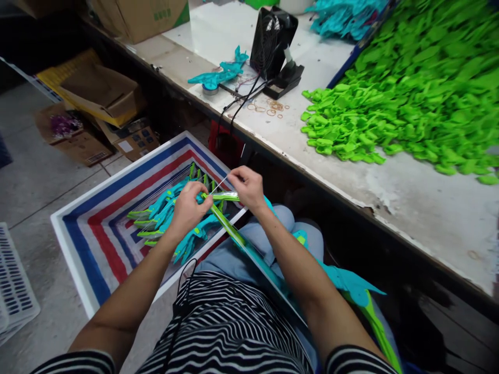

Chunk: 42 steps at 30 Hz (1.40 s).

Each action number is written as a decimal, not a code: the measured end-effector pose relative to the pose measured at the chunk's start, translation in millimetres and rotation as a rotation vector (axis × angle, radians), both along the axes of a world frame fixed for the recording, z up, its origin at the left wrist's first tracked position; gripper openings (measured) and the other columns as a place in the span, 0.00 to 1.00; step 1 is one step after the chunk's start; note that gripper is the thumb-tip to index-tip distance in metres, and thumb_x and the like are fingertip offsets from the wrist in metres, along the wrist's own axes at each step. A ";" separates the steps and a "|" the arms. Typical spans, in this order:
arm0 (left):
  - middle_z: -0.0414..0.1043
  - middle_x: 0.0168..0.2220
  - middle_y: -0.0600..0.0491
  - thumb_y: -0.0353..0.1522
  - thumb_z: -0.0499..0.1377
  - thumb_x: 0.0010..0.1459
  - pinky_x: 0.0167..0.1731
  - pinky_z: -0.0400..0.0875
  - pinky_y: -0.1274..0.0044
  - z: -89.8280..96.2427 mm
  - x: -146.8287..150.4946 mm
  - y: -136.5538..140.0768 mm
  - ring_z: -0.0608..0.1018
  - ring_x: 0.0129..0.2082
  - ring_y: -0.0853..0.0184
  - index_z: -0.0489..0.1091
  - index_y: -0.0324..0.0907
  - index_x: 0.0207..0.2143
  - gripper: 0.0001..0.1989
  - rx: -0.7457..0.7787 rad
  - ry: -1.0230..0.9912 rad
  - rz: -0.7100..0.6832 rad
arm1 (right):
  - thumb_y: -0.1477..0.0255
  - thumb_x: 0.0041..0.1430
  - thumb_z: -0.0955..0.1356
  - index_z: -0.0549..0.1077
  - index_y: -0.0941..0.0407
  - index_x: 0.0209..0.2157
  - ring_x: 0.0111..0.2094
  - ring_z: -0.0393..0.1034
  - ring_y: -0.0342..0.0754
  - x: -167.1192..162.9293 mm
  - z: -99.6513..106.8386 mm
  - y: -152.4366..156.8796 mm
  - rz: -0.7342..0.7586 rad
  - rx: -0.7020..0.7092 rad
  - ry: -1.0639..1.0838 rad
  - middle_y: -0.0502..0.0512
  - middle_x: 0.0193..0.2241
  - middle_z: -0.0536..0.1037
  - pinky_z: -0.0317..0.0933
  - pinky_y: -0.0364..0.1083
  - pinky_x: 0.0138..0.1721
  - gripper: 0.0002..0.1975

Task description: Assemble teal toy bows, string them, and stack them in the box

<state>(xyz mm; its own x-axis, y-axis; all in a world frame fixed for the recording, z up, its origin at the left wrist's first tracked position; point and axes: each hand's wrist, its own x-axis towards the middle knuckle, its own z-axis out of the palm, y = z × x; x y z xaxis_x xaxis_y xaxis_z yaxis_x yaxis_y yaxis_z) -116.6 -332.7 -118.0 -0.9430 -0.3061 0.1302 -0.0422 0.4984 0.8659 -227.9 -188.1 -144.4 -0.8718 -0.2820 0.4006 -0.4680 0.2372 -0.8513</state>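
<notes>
My left hand (190, 206) is closed over the lime-green end of a long teal-and-green plastic toy bow (228, 227), which slants back across my lap. A thin pale string (219, 184) runs taut from that end to my right hand (248, 188), whose thumb and fingers pinch it. Below the right hand, a shiny silver-and-green strip (226, 196) reaches toward the left hand; what it belongs to is unclear. Just beyond my left hand, several teal-and-green bows (166, 205) with strings lie in a white-rimmed tray (74, 259) lined with striped cloth.
A workbench (393, 208) on the right carries a heap of green plastic parts (409, 98), a black fan (273, 41), rubber bands (275, 107) and a teal piece (222, 74). Cardboard boxes (101, 93) stand on the floor left. A white crate (15, 285) is at the left edge.
</notes>
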 end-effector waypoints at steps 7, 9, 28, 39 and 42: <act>0.75 0.28 0.51 0.37 0.57 0.51 0.40 0.67 0.72 6.3 -9.2 10.5 0.75 0.33 0.65 0.73 0.41 0.25 0.10 0.339 -0.033 -0.116 | 0.71 0.58 0.64 0.70 0.56 0.27 0.31 0.66 0.45 16.6 19.8 -2.8 -0.207 -0.174 0.126 0.51 0.26 0.72 0.63 0.45 0.36 0.07; 0.75 0.26 0.50 0.42 0.61 0.46 0.39 0.68 0.72 13.2 -16.1 6.3 0.75 0.33 0.64 0.74 0.39 0.24 0.14 0.607 -0.127 -0.058 | 0.72 0.59 0.64 0.70 0.55 0.28 0.34 0.67 0.46 47.4 24.3 -10.8 -0.048 -0.121 0.284 0.52 0.28 0.73 0.64 0.47 0.40 0.07; 0.69 0.16 0.57 0.35 0.66 0.37 0.09 0.53 0.85 50.4 -9.5 0.6 0.65 0.11 0.77 0.71 0.36 0.23 0.12 0.698 -0.202 0.014 | 0.74 0.61 0.64 0.75 0.55 0.34 0.36 0.70 0.43 64.1 27.7 -27.5 0.054 -0.246 0.069 0.53 0.34 0.73 0.67 0.43 0.38 0.07; 0.65 0.11 0.56 0.33 0.61 0.35 0.12 0.55 0.84 48.1 -14.0 -0.2 0.66 0.12 0.75 0.68 0.38 0.18 0.07 0.775 -0.282 0.025 | 0.72 0.62 0.65 0.75 0.55 0.35 0.35 0.71 0.44 54.2 30.2 -18.4 0.194 -0.096 0.215 0.53 0.32 0.75 0.66 0.44 0.37 0.07; 0.69 0.15 0.54 0.33 0.62 0.34 0.14 0.57 0.83 50.2 -11.6 -7.0 0.69 0.16 0.74 0.71 0.37 0.20 0.08 0.794 -0.327 -0.052 | 0.72 0.62 0.64 0.74 0.55 0.32 0.33 0.70 0.44 49.9 32.4 -14.9 0.250 -0.044 0.225 0.52 0.29 0.75 0.65 0.44 0.36 0.07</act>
